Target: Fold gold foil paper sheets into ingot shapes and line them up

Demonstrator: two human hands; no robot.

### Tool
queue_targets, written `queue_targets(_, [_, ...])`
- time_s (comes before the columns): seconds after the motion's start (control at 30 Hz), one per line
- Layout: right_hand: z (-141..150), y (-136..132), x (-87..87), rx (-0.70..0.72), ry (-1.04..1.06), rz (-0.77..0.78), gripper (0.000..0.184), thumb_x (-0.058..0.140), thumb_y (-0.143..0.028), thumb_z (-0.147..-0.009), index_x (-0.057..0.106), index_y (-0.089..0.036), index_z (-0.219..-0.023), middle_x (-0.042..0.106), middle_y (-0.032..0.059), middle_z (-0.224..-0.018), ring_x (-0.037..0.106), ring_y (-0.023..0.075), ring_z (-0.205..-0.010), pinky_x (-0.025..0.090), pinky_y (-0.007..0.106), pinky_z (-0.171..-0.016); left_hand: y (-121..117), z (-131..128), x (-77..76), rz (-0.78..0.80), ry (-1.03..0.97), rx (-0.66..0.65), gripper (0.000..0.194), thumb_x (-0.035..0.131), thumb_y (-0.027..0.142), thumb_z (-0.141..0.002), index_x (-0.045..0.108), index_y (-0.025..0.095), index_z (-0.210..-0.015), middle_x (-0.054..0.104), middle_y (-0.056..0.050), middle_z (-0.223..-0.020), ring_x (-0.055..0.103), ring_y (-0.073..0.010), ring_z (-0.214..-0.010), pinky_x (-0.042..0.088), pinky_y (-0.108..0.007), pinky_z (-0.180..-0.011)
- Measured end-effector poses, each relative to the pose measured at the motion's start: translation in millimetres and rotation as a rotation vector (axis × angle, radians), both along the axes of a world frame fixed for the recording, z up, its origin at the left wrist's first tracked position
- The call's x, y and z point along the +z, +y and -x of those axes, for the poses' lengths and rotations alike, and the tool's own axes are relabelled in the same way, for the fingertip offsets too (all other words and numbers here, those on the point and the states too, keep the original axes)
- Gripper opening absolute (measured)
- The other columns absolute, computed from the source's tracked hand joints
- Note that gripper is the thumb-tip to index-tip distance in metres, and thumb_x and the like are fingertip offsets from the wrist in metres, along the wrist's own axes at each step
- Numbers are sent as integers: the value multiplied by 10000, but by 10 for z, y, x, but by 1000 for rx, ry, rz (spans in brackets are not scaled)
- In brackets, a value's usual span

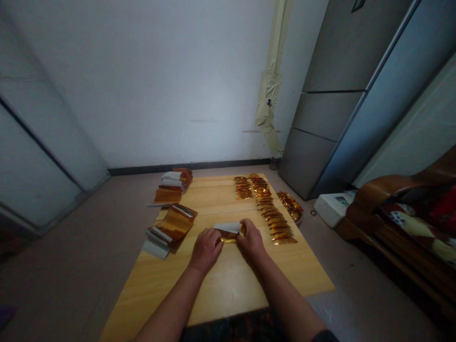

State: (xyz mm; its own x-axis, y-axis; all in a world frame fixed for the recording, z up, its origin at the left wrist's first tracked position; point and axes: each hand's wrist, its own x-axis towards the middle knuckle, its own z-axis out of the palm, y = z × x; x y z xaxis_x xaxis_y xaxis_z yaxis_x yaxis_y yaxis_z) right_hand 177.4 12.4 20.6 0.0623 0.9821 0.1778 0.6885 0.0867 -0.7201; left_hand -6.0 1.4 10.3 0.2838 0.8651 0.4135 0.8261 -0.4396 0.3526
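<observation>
My left hand (205, 250) and my right hand (251, 241) meet near the middle of a pale wooden tabletop (228, 285). Both pinch a strip of glossy amber film (228, 236) with a white backing (227, 227), which is partly peeled back. Left of my hands lie bundled amber-and-white strips (171, 224), with a second bundle (170, 188) behind them. Right of my right hand, small folded amber pieces (275, 223) overlap in a long row. Another group of them (244, 187) lies at the far edge.
A heap of amber pieces (290, 206) lies at the table's right corner. A grey refrigerator (320, 95) stands at the right, beside a white box (333, 206) and a wooden sofa (402, 218). A pale cloth (270, 80) hangs on the wall behind.
</observation>
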Motion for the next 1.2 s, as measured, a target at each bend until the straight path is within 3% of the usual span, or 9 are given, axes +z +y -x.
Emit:
queue_targets(0.17, [3, 12, -64, 109, -101, -104, 334, 504, -59, -671, 607, -206, -953, 617, 45, -976, 541, 184, -937, 380, 278, -820, 11, -1, -10, 4, -54, 67, 80, 582, 195, -791, 521, 211, -840, 578, -36, -843, 515, -212, -842, 438, -348, -770])
queue_targets(0.27, [-12, 9, -56, 147, -188, -77, 260, 496, -60, -694, 631, -199, -867, 613, 46, -917, 536, 183, -903, 362, 273, -795, 13, -5, -30, -44, -97, 105, 237, 611, 183, -756, 526, 205, -976, 592, -65, -943, 528, -240, -927, 457, -392, -843])
queue_targets(0.4, [-22, 12, 22, 175, -222, -22, 265, 513, -74, -707, 651, -202, -894, 629, 35, -898, 537, 175, -889, 342, 258, -780, 22, -1, -65, -105, -133, 119, 556, 626, 177, -737, 439, 221, -1259, 570, -105, -1161, 520, -274, -1085, 432, -451, -958])
queue_targets(0.53, [-11, 22, 80, 167, -241, 12, 210, 526, -72, -703, 642, -199, -823, 636, 16, -861, 537, 157, -849, 313, 246, -733, 35, 15, -95, -99, -126, 122, 644, 627, 202, -743, 386, 232, -1340, 557, -109, -1196, 520, -284, -1103, 426, -462, -970])
queue_targets(0.7, [-31, 34, 79, 200, -274, 35, 141, 529, -97, -739, 627, -197, -727, 626, 5, -800, 527, 140, -776, 282, 242, -680, 28, 24, -91, -117, -113, 145, 638, 625, 202, -735, 406, 199, -1334, 561, -121, -1203, 508, -289, -1117, 428, -454, -971])
queue_targets(0.83, [-72, 31, 70, 249, -314, 11, 155, 533, -115, -746, 653, -202, -790, 641, 22, -870, 538, 155, -826, 290, 252, -716, 12, 25, -68, -131, -86, 150, 584, 612, 188, -738, 465, 206, -1303, 568, -119, -1218, 496, -288, -1146, 417, -446, -969])
queue_targets(1.03, [-92, 14, 63, 287, -409, -3, 197, 538, -118, -730, 653, -207, -863, 631, 39, -904, 531, 180, -862, 287, 271, -727, -1, 46, -36, -63, -25, 78, 263, 605, 171, -755, 665, 240, -1001, 612, -74, -1030, 527, -251, -1008, 413, -395, -875])
queue_targets(1.2, [-124, -20, 22, 339, -469, -39, 229, 554, -104, -712, 654, -205, -891, 609, 60, -951, 508, 200, -912, 291, 285, -758, -16, 68, -25, -46, -3, 26, 266, 582, 113, -727, 701, 260, -915, 612, -47, -928, 529, -227, -938, 398, -371, -827])
